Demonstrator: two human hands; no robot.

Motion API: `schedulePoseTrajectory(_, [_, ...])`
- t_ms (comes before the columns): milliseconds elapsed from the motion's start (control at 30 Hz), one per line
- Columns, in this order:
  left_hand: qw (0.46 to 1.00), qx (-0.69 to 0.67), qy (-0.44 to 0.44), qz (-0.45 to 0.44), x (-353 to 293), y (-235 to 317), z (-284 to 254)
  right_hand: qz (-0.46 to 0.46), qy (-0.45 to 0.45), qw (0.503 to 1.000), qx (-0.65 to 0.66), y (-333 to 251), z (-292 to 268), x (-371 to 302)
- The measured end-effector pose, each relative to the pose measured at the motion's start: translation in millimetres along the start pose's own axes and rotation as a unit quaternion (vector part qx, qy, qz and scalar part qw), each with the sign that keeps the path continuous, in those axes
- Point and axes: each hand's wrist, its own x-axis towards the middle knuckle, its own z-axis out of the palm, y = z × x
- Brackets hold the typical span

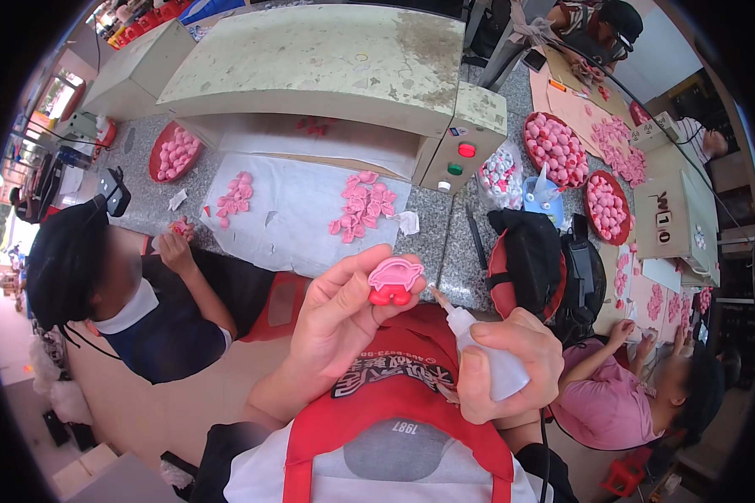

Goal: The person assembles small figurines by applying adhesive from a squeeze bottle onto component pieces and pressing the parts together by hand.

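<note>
Between thumb and fingers, my left hand (pixel 340 298) pinches a small pink and red plastic piece (pixel 394 281), its hollow pink side facing up and two rounded red lobes below. My right hand (pixel 512 365) is wrapped round a translucent white squeeze bottle (pixel 497 369). The bottle's narrow nozzle tilts up and left toward the piece, with a gap between them. Beyond my hands, a white sheet (pixel 289 214) carries two heaps of pink pieces, a right heap (pixel 363 205) and a left heap (pixel 234 197).
A large worn machine (pixel 327 67) with an opening stands over the sheet. Red baskets of pink balls (pixel 554 151) and a black bag (pixel 524 260) lie to the right. One co-worker (pixel 143 293) sits close at left, another (pixel 621 390) at right.
</note>
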Motion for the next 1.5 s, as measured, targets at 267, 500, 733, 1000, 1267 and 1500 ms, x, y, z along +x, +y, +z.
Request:
schedulePoseTrajectory(267, [1.0, 0.011, -0.001, 0.005, -0.8, 0.1, 1.8, -0.004, -0.015, 1.0, 0.0, -3.5, 0.2, -1.6])
schedulePoseTrajectory(500, [1.0, 0.009, 0.001, 0.004, -0.8, 0.4, 0.3, -0.006, -0.019, 1.0, -0.001, -5.8, 1.4, -2.5])
schedulePoseTrajectory(733, [0.998, 0.016, 0.058, -0.012, -0.5, 3.1, 2.6, -0.001, -0.019, 1.0, 0.011, -6.6, 1.6, -1.9])
schedulePoseTrajectory(1000, [0.998, 0.012, 0.062, -0.008, 0.6, 5.2, -0.1, -0.007, -0.016, 1.0, 0.014, -2.5, 6.7, 0.3])
schedulePoseTrajectory(1267, [0.999, -0.006, 0.034, -0.008, 1.7, 6.9, -1.5, -0.005, -0.042, 0.998, 0.044, -5.4, 8.3, 2.3])
schedulePoseTrajectory(1500, [0.999, 0.002, 0.039, -0.004, 2.1, 5.8, 0.1, -0.012, -0.052, 0.998, 0.04, -2.7, 8.5, 3.3])
